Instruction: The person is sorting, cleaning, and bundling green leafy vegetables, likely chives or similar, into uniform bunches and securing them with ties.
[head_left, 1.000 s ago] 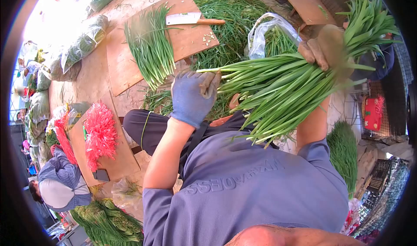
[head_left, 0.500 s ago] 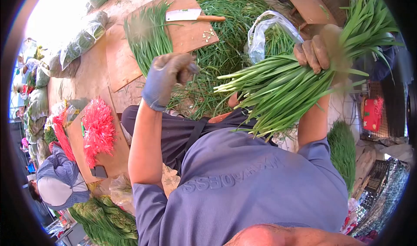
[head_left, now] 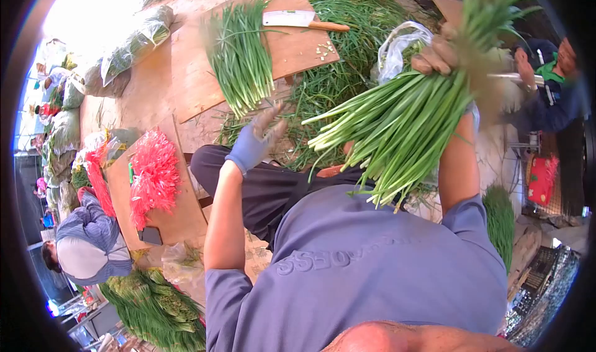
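My right hand, in a soiled glove, is closed around a thick bunch of garlic chives. Their pale cut ends fan out to the left and down, while the leafy tops rise blurred at upper right. My left hand wears a blue-grey glove with a dirty palm; its fingers are spread and hold nothing. Just above it, another bundle of chives lies on a wooden board, ends toward me. A cleaver with a wooden handle rests on the same board, beside small cut bits.
Loose greens are heaped beyond the board, near a white plastic bag. Red plastic ties and a phone lie on a left-hand board. One person is at lower left, another at right.
My left hand has gone from curled fingers to spread ones and lowered toward me. The bunch in my right hand now hangs more steeply. The view has shifted, bringing the right-hand person into sight.
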`<state>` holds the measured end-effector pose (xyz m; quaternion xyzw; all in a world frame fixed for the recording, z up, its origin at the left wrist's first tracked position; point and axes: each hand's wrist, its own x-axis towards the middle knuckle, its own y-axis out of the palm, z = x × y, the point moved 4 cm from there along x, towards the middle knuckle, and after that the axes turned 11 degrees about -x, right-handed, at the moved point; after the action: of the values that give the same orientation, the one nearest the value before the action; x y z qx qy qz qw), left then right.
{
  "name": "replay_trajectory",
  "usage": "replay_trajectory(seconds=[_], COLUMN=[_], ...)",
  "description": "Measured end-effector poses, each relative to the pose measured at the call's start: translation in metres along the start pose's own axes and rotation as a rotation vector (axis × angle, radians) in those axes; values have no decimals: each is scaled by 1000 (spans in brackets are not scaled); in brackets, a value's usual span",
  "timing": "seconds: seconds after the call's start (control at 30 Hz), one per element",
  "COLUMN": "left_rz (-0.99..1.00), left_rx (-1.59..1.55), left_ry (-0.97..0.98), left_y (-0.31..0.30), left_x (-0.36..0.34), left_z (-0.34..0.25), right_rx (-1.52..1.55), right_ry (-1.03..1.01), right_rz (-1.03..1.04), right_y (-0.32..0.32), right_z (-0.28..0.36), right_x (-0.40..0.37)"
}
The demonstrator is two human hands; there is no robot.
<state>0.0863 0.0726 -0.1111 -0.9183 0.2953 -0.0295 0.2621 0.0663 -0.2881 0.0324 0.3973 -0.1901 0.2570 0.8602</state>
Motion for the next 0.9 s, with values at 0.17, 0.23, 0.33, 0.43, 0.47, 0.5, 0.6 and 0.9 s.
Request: replay_trajectory(seconds=[0.17,0.23,0.33,0.43,0.47,0.5,0.6,0.9], left_rz=[96,136,43,-154,-223,-292,-476,-847], left_rx=[-794,-954,-825,-707,-711,-717,-949,-398], left_ry=[165,218,271,111,70,29,-91,-230], left_y=[4,3,-14,-50,-61,-72,-98,-124], left_x=[20,28,39,45,50,54,71,106], left_z=[-42,-34,-4,11,15,21,42,182], right_rx=[106,142,253,303,324,337,239,-769], right_ry=[172,269,370,422,433,450,503,404], right_rz=[-119,-133,-97,-112,-120,-132,-128,-906], right_y=[-19,-35,-58,-75,-78,-84,-97,-259], right_z=[-82,-119,-177,-234,-256,-273,-309,-333], right_x=[53,79,126,173,189,201,239,183])
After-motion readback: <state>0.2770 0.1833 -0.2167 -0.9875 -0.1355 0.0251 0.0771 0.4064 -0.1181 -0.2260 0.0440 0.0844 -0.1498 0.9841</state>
